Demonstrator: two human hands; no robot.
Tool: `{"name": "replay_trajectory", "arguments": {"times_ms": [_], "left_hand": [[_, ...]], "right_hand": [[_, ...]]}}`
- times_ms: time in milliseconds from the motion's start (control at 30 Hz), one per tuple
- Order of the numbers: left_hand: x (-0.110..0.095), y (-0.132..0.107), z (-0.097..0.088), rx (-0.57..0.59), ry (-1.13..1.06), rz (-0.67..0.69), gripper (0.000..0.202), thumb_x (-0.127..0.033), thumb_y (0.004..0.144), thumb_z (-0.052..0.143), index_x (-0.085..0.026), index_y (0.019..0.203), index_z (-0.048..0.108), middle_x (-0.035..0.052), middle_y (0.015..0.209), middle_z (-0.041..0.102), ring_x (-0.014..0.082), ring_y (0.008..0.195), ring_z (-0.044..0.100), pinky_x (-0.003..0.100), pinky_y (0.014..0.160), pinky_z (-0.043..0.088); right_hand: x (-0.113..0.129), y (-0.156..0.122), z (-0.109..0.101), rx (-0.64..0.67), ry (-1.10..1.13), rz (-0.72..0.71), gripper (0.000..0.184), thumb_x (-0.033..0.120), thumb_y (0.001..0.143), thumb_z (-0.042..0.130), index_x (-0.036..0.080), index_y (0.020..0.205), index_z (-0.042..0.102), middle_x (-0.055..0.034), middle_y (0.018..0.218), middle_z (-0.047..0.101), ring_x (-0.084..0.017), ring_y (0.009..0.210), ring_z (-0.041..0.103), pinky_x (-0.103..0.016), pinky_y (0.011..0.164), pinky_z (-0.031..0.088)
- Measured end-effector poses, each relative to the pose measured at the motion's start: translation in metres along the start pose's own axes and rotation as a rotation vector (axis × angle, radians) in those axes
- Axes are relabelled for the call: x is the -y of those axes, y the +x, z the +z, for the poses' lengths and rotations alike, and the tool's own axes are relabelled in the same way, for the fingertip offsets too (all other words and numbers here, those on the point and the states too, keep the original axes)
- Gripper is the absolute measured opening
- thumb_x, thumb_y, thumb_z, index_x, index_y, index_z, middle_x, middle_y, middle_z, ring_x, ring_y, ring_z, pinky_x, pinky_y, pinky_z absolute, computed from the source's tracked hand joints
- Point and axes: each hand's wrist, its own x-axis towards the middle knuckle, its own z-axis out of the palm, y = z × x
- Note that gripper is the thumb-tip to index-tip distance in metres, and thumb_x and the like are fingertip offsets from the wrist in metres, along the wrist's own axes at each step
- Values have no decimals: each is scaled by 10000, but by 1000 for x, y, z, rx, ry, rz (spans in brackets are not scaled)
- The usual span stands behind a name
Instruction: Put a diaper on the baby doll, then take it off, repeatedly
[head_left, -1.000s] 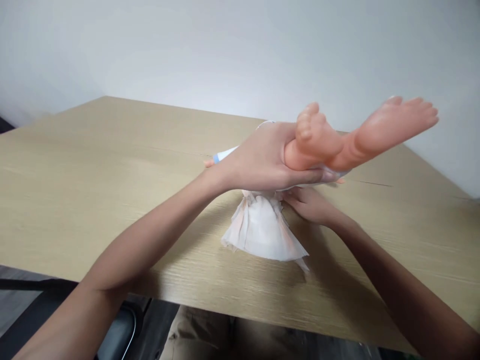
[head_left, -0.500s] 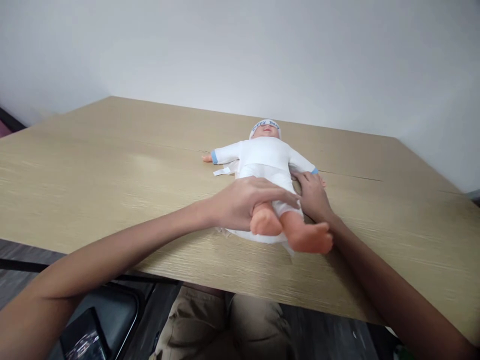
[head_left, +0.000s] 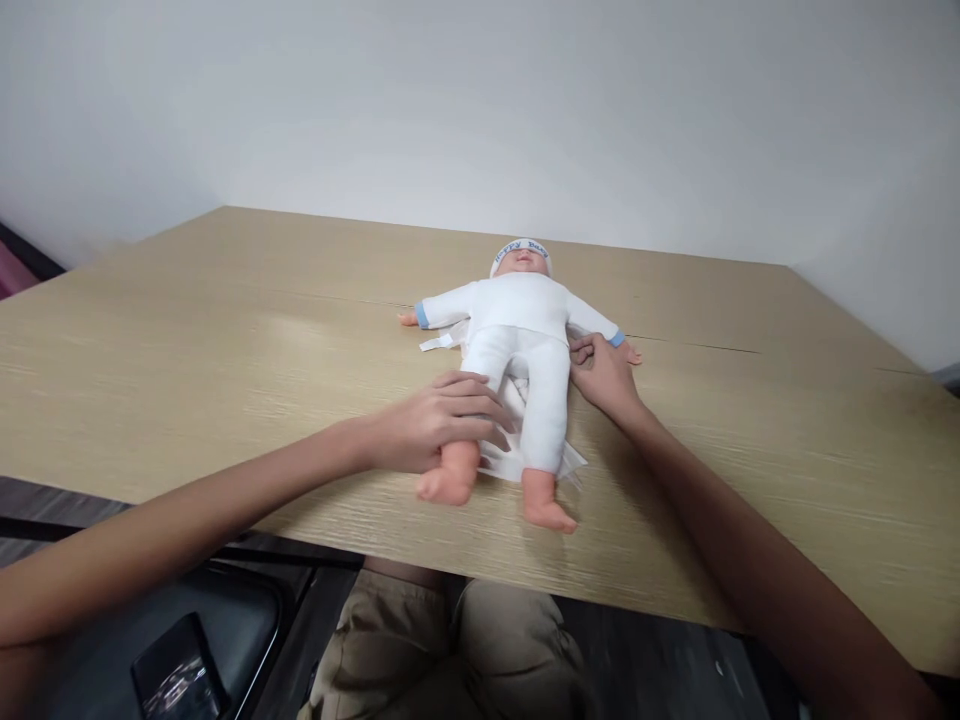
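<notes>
A baby doll [head_left: 517, 300] in a white outfit with blue cuffs and a lettered white cap lies on its back, feet towards me. Beneath its hips and legs a white diaper [head_left: 504, 466] is spread, partly hidden; one side tab sticks out on the left. My left hand [head_left: 457, 415] is wrapped over the doll's leg on the left, just above the bare foot. At the doll's right-hand hip, below its arm, my right hand [head_left: 604, 370] has its fingers pinched on the diaper's side edge, mostly hidden by the hand.
The wooden table [head_left: 300, 300] has a thin seam running across it, and a pale wall [head_left: 480, 110] stands behind. Below the front edge are my knees and a dark chair [head_left: 247, 610] on the left with a black phone-like object [head_left: 180, 670] on it.
The doll's legs, earlier lifted and close together under my left hand, now lie lower and spread apart. My left hand has moved left; my right hand has shifted slightly left and its fingers have curled.
</notes>
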Motion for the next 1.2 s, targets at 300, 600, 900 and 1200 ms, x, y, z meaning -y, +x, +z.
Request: {"name": "replay_trajectory", "arguments": {"times_ms": [300, 600, 900, 1200], "left_hand": [[7, -30, -11, 114, -34, -108, 456, -182, 1046, 675, -349, 1468, 714, 67, 1644, 664, 311, 1642, 501, 549, 1343, 453], [27, -19, -20, -226, -220, -385, 291, -274, 1089, 563, -275, 1353, 687, 74, 1377, 778, 251, 1269, 731, 446, 1130, 599], [113, -29, 16, -280, 321, -737, 316, -377, 1062, 603, -213, 1305, 721, 135, 1397, 754, 374, 1399, 582, 600, 1203, 437], [116, -45, 6, -241, 399, -744, 367, -444, 1092, 589, -218, 1293, 797, 133, 1454, 747, 401, 1366, 614, 616, 1180, 435]], "right_hand": [[4, -4, 6, -41, 140, -4, 278, 374, 796, 733, 270, 987, 560, -139, 1178, 765, -317, 1073, 693, -478, 1007, 530], [3, 7, 13, 51, 326, -14, 273, 342, 768, 677, 282, 981, 515, 10, 884, 670, -179, 775, 621, -309, 745, 510], [5, 2, 6, -40, 313, 46, 231, 368, 834, 698, 259, 996, 576, 5, 838, 654, -165, 651, 476, -319, 655, 408], [5, -8, -23, -126, -107, -11, 185, 218, 899, 602, 233, 1064, 683, -11, 767, 647, -245, 738, 590, -383, 786, 436]]}}
